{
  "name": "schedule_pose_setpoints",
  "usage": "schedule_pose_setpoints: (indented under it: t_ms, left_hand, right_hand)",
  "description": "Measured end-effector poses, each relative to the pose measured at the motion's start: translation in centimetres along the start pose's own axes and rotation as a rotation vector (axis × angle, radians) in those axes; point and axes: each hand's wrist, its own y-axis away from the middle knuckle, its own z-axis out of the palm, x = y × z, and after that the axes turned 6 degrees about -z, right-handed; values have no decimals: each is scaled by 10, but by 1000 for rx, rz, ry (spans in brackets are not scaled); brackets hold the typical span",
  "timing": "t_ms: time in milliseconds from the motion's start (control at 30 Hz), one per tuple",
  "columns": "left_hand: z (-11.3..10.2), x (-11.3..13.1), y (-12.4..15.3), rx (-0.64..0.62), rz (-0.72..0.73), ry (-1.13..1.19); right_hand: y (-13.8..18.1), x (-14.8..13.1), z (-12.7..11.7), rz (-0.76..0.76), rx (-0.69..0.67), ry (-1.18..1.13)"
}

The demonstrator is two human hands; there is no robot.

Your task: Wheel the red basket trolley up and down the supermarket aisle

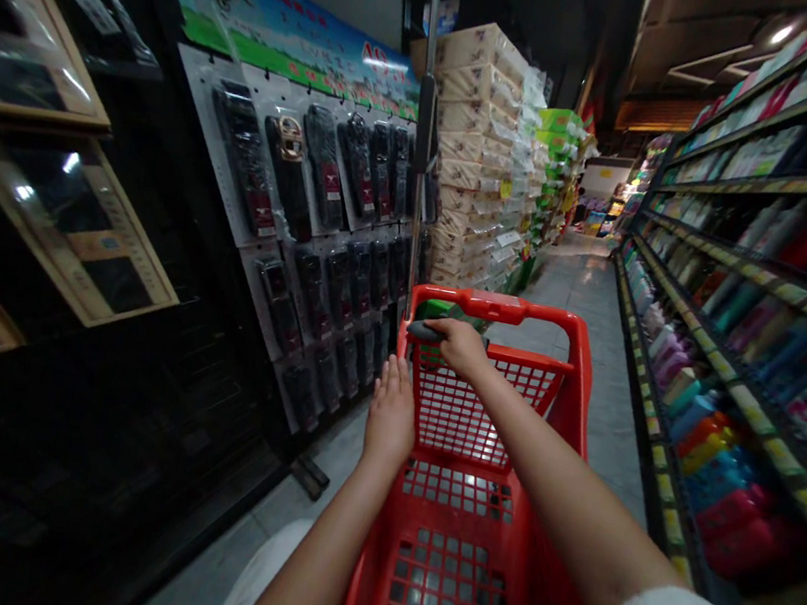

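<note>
A red shopping cart [463, 520] stands in front of me, its basket seen from above. My left hand [392, 412] lies against the cart's left rim, fingers stretched out and close together, holding nothing. At the cart's far left corner, my right hand [459, 343] is closed around a dark grey handle [424, 330]. Something green [437, 310] shows just beyond that handle, partly hidden by my hand and the cart's red push bar [498, 307]; I cannot make out what it is.
Packaged belts [333, 166] hang on a display panel to the left, beside boxed goods [74, 218]. A thin metal pole [432, 14] rises near the cart. Stacked packs [472, 151] stand farther on. Shelves of bottles [725, 432] line the right side of the tiled aisle [589, 280].
</note>
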Motion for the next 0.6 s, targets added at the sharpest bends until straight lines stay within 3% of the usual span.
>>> schedule_pose_setpoints:
  t_ms: [67, 133, 267, 367, 600]
  left_hand:
    - [4, -2, 0, 3, 17, 29]
    - [9, -5, -1, 14, 32, 56]
    - [16, -8, -1, 40, 33, 108]
    - [17, -8, -1, 51, 34, 156]
    - [9, -3, 1, 52, -3, 93]
  right_hand:
    - [-5, -4, 5, 11, 145, -45]
    - [-8, -10, 13, -51, 169, -8]
    - [-5, -22, 31, -115, 12, 186]
    - [4, -22, 34, -150, -32, 261]
    - [15, -9, 0, -313, -187, 259]
